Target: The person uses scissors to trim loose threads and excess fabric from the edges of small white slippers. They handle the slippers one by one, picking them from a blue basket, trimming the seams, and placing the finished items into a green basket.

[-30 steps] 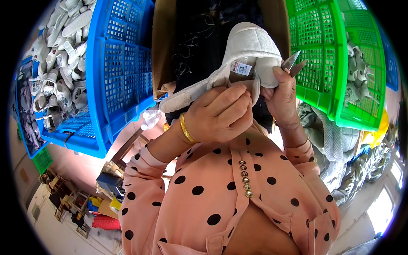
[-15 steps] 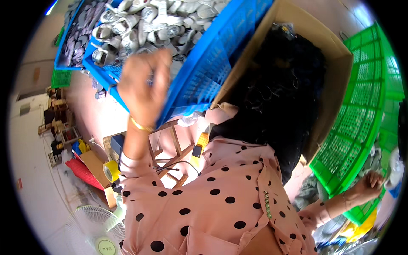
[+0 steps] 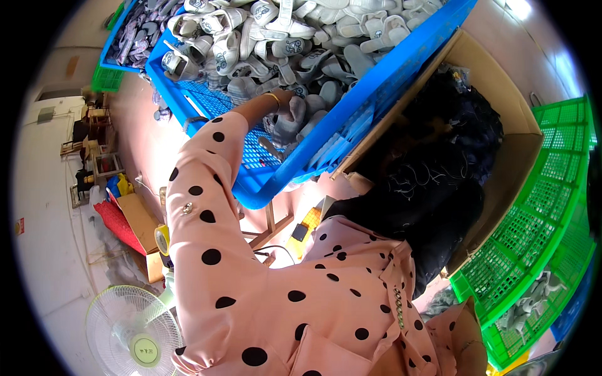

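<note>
My left hand (image 3: 283, 100) reaches into a blue plastic crate (image 3: 257, 197) in the upper middle, a thin gold band on its wrist. Its fingers are closed at the top edge of a grey shoe (image 3: 290, 120) and partly hidden by it. Around it lie several small white and grey strap shoes (image 3: 254, 39), some with a printed pattern, heaped toward the crate's far side. The crate's mesh floor shows near my wrist. At the lower right only my right forearm (image 3: 467, 341) shows; its hand is outside the picture.
A cardboard box (image 3: 523, 153) of dark cloth (image 3: 433, 163) stands right of the crate, close to my lap. Green mesh crates (image 3: 520, 216) are farther right, grey shoes among them. A second crate of purplish shoes (image 3: 144, 34) is at the far left, a fan (image 3: 135, 332) at the lower left.
My left hand has gone from above the crate's near edge down among the shoes, onto a grey one. My right hand, earlier beside a whitish shoe at the far right, has left the picture.
</note>
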The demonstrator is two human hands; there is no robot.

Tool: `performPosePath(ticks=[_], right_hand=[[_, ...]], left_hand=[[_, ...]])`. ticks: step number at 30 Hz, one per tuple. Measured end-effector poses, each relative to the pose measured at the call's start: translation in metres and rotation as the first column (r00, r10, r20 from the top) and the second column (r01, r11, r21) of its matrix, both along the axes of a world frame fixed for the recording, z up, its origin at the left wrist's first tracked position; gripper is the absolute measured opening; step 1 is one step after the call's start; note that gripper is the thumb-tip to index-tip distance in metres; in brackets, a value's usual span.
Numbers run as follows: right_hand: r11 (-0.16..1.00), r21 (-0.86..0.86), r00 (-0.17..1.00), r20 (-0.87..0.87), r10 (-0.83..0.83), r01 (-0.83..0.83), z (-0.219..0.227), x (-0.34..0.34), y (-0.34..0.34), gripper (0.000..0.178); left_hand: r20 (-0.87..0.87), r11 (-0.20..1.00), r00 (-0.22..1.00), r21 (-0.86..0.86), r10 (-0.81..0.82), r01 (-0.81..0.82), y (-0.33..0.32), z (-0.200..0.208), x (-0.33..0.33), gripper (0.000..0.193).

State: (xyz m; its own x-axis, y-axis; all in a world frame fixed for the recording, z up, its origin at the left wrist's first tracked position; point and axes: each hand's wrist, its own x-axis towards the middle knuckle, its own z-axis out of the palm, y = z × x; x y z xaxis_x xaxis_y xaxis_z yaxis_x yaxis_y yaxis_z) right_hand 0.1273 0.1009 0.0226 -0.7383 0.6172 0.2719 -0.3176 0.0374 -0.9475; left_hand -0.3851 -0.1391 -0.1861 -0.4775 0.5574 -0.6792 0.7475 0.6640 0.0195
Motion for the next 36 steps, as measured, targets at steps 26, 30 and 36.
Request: performPosePath(ticks=[26,30,36], right_hand=[[0.961,0.030,0.948,0.154,-0.277,0.276,0.003,0.048,-0.015,0.036],[0.958,0.021,0.945,0.158,-0.286,0.286,0.000,0.059,-0.016,0.038],[0.950,0.025,0.934,0.172,-0.312,0.313,-0.002,0.070,-0.014,0.040]], left_hand=[[-0.271,0.986,0.954,-0.139,-0.125,0.090,0.034,0.087,0.064,0.053],[-0.311,0.936,0.894,0.247,0.323,-0.252,0.027,0.132,0.031,0.073],[0.464,0.042,0.739,0.833,0.489,-0.551,0.021,0.236,0.094,0.070]])
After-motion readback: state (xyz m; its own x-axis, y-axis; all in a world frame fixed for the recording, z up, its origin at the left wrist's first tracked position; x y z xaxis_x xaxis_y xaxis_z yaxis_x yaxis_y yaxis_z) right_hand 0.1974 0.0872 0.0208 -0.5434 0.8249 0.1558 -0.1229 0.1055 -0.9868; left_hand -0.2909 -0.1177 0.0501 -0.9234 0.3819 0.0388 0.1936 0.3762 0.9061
